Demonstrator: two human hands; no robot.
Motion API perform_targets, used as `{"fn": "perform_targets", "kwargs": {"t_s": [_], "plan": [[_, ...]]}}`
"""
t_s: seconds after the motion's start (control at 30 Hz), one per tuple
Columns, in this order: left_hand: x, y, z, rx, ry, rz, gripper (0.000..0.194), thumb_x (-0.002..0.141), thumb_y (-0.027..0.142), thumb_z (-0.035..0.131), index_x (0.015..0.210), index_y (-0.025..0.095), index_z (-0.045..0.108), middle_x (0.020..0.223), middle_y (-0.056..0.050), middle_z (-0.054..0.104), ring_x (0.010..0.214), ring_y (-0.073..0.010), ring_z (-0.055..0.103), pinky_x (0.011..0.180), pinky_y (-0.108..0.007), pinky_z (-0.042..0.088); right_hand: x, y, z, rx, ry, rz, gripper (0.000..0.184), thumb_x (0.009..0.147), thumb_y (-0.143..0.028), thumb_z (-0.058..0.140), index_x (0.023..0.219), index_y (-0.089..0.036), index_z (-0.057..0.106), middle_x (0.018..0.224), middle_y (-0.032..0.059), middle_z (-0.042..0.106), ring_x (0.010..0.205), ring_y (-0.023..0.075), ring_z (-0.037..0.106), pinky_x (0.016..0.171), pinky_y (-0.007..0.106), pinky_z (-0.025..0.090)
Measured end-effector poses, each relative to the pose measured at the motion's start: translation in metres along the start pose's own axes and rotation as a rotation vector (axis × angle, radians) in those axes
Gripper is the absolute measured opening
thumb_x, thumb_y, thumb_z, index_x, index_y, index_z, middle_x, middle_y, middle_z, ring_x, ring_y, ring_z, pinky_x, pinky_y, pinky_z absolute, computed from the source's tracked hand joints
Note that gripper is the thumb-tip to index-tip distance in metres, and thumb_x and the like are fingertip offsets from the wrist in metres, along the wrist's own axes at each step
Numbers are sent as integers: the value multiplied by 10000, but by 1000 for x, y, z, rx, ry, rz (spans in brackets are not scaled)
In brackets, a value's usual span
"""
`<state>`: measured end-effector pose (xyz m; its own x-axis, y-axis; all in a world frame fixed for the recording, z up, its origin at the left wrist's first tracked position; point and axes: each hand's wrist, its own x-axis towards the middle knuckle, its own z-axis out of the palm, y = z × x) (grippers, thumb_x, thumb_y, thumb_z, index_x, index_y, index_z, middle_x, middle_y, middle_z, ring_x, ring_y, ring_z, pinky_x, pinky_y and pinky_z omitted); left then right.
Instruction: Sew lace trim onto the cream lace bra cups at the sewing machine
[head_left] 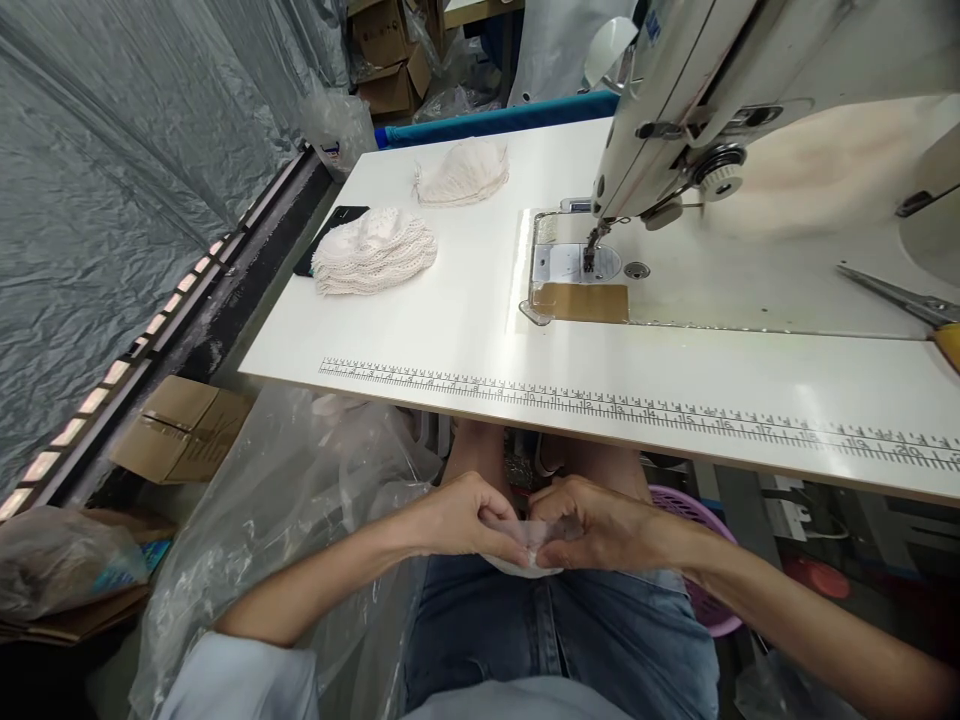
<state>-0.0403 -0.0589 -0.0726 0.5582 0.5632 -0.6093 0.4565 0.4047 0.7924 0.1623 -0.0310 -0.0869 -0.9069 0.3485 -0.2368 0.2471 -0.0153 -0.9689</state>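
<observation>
While both hands are busy over the lap, the white cloth [534, 533] sits pinched between them, below the front edge of the desk. Left hand [480, 515]: thumb and fingers closed on one side of it. Right hand [600, 525]: same closed grip on the other, tips nearly meeting. Cloth thin, partly see-through, bunched; much of it hidden by fingers, so which edge is held I cannot tell.

Risks, as judged: fabric looks light and slippery, so a loosened pinch could let a fold slide or twist out of line. Pulling the hands apart too hard could stretch or tear it. If dropped, it could land on the jeans [480, 640] or slip towards the plastic sheet [337, 480] at the left.

Desk [465, 330]: white, smooth, printed ruler [600, 405] along the near edge. Stack [375, 250] of pale knitted pieces at the left, over something dark; a separate pale piece [465, 172] lies behind it. Sewing machine [675, 90] to the right, scissors [900, 295] by its base, blades pointing inward.

Room: crinkled grey curtain [112, 150] at left, carton [184, 430] below, purple basket [697, 508] under the desk at right.
</observation>
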Motion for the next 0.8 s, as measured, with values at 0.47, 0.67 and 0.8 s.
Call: {"fn": "perform_targets", "kwargs": {"t_s": [0.47, 0.67, 0.8], "plan": [[-7, -6, -11, -111, -2, -45, 194, 613, 282, 765, 648, 108, 686, 590, -1, 596, 557, -79, 484, 533, -183, 366, -19, 16, -17, 45, -15, -2, 247, 789, -341, 614, 824, -109, 691, 737, 22, 609, 634, 116, 533, 543, 210, 376], [-6, -9, -8, -120, -13, -11, 229, 612, 310, 762, 635, 109, 654, 615, -2, 609, 566, -80, 496, 541, -185, 372, -18, 16, -16, 0, -10, -6, 228, 786, -331, 622, 804, -114, 689, 673, 4, 586, 590, 104, 508, 516, 204, 351], [-6, -8, -9, -129, -17, -21, 234, 619, 308, 758, 610, 110, 634, 589, 10, 595, 551, -74, 491, 542, -183, 376, -16, 15, -16, -22, -24, -10, 216, 780, -314, 633, 838, -114, 690, 718, 10, 592, 620, 111, 518, 530, 208, 358]]}}
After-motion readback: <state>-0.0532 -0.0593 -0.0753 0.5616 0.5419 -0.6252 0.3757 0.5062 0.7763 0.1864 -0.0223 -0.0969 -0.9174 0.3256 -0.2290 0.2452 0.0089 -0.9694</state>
